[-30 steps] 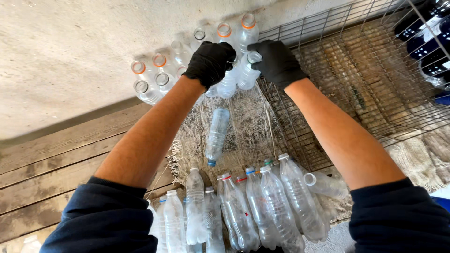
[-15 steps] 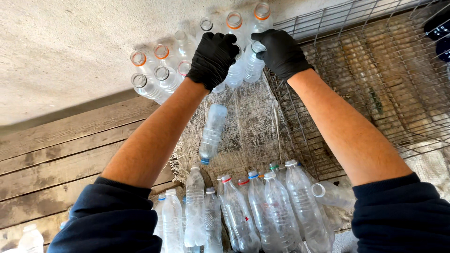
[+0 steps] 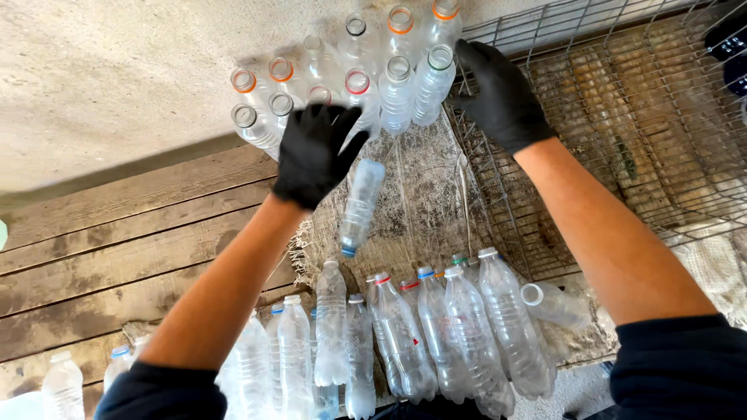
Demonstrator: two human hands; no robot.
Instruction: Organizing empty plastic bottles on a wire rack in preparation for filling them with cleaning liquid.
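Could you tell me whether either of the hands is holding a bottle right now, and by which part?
Left hand holds nothing, fingers spread. Right hand presses the stacked bottles at their side; a closed grip cannot be told.

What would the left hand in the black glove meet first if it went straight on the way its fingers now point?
Probably the stacked empty bottles. The left hand points up the picture with fingers spread, its fingertips already at the lowest bottle mouths; depth is unclear, so contact cannot be confirmed.

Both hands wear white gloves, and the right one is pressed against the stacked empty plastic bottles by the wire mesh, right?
Not quite: the gloves are black, not white. The head view shows the right hand against the stacked bottles beside the wire mesh, and the left hand in a black glove too.
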